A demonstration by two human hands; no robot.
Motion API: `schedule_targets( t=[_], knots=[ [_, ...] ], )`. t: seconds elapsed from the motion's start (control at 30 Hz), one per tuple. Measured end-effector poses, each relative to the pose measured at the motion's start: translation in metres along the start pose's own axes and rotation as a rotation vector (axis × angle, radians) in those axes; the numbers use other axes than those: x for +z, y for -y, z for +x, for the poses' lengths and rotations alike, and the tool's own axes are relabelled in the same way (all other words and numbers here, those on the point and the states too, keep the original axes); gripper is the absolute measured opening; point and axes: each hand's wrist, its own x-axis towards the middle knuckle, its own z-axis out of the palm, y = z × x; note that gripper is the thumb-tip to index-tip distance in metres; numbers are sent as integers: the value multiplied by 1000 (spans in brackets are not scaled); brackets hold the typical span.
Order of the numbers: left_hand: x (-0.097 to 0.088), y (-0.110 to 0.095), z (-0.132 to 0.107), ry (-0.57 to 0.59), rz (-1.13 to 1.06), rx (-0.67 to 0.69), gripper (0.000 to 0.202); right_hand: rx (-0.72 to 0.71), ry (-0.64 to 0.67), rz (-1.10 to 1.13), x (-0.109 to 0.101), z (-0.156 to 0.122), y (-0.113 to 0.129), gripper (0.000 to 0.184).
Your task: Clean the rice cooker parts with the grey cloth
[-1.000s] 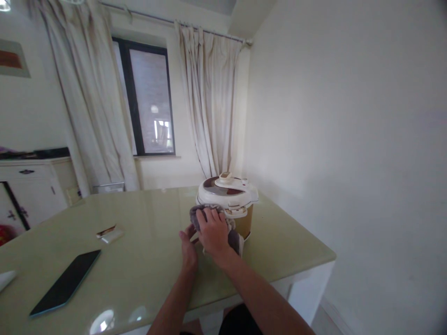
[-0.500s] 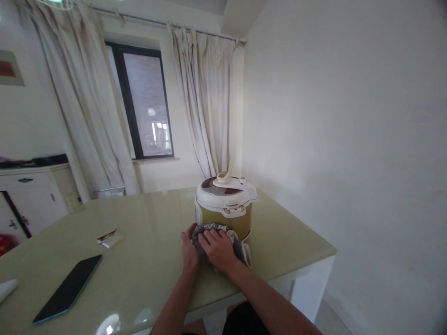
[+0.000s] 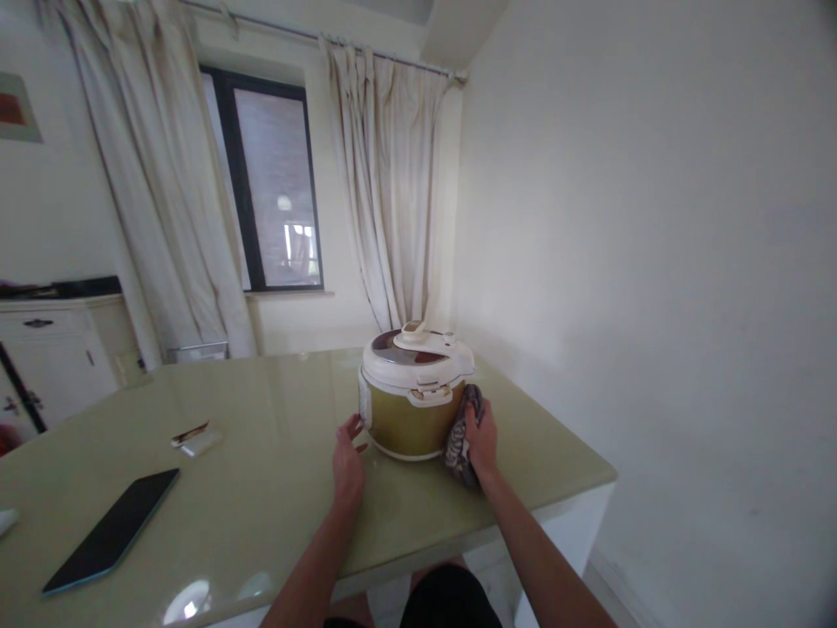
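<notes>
I have the right hand (image 3: 482, 436) clenching a wadded grey patterned cloth (image 3: 463, 449) against the round green-and-white cooker (image 3: 409, 420), left of those fingers. My left hand (image 3: 349, 458) curls loosely, holding nothing, beside it; contact, I can't tell. Glossy pale-green tabletop (image 3: 275, 488) spreads leftward from there, its edge beyond the right fingers.

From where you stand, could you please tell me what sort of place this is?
Probably a dining or kitchen area in a home: a cooker stands on a glossy table, with long curtains hanging behind.
</notes>
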Motion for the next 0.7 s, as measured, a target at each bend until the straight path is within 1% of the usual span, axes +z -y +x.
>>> schedule_targets(
  t=[0.07, 0.17, 0.23, 0.33, 0.43, 0.5, 0.6, 0.7],
  knots=[
    [0, 0, 1, -1, 8, 4, 69, 43, 31, 37, -2, 9, 3, 41],
    [0, -1, 1, -3, 24, -2, 69, 10, 6, 23, -4, 15, 16, 44],
    [0, -2, 1, -7, 22, 1, 68, -27, -16, 3, -5, 11, 24, 44],
    [1, -2, 0, -14, 12, 8, 66, -117, 14, -14, -6, -7, 32, 40],
    [1, -2, 0, -16, 16, 6, 66, -251, 48, -64, -3, -29, 37, 35],
    [0, -2, 0, -12, 22, 4, 68, -378, 99, -156, 4, -44, 44, 34],
    [0, -3, -1, 1, 28, 3, 69, -603, 262, -382, 23, -64, 62, 36],
    [0, -5, -1, -18, 31, -20, 66, -779, 408, -553, 51, -74, 90, 37]
  ],
)
